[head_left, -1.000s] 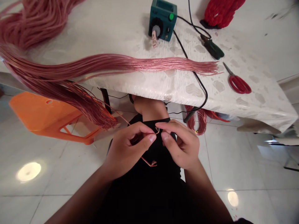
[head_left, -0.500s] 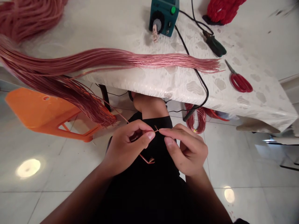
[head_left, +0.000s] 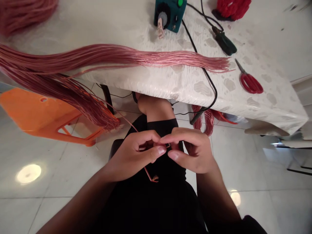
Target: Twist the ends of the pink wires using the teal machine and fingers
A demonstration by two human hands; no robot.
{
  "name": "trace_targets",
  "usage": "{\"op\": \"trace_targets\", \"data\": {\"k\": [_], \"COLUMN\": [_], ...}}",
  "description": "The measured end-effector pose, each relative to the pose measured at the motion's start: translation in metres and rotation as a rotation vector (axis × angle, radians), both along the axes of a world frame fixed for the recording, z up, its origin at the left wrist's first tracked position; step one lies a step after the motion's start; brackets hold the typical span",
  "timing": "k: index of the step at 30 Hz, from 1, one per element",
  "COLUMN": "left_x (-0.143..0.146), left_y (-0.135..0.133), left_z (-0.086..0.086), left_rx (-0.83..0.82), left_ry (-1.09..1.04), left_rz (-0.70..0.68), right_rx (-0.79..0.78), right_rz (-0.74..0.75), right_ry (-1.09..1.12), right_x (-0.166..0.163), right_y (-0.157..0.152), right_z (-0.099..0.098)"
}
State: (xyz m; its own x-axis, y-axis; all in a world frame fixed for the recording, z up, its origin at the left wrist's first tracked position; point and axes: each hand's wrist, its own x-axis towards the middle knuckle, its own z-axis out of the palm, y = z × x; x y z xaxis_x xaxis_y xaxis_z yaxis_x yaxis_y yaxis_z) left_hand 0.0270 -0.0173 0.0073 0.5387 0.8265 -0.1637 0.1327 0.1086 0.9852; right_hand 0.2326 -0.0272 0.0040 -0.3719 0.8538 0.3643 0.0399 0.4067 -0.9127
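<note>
Between its thumb and forefinger, my left hand point(head_left: 138, 154) pinches a thin pink electrical wire point(head_left: 131, 125) above my lap. One strand runs up and left toward a hanging bundle of the same wires point(head_left: 97, 113). Below the hand, a wire end point(head_left: 150, 175) with frayed bare copper strands sticks out. A small bent tip shows just past the left fingertips. My right hand point(head_left: 192, 149) has its forefinger laid against the left fingertips, near that bent tip. Its thumb is apart from the forefinger, and the other fingers are curled.
A long wire bundle point(head_left: 117, 58) lies along the table point(head_left: 151, 79). Behind it stand a green soldering station point(head_left: 169, 16), a green-handled tool point(head_left: 225, 44) and red scissors point(head_left: 251, 83). An orange stool point(head_left: 44, 120) is at left. Wire coils point(head_left: 208, 122) sit under the table.
My right hand has moved left, bringing its forefinger onto the left fingertips. The wire's upright tip now appears bent over. The lower wire end has dropped slightly.
</note>
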Motion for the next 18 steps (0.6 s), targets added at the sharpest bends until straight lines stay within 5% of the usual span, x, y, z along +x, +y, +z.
{"op": "trace_targets", "data": {"k": [18], "left_x": [-0.002], "left_y": [-0.002], "left_z": [-0.004], "left_rx": [-0.055], "left_ry": [-0.022], "left_rz": [0.05], "right_rx": [-0.26], "right_rz": [-0.064], "right_ry": [0.185], "right_x": [-0.003], "right_y": [-0.006], "right_z": [-0.012]}}
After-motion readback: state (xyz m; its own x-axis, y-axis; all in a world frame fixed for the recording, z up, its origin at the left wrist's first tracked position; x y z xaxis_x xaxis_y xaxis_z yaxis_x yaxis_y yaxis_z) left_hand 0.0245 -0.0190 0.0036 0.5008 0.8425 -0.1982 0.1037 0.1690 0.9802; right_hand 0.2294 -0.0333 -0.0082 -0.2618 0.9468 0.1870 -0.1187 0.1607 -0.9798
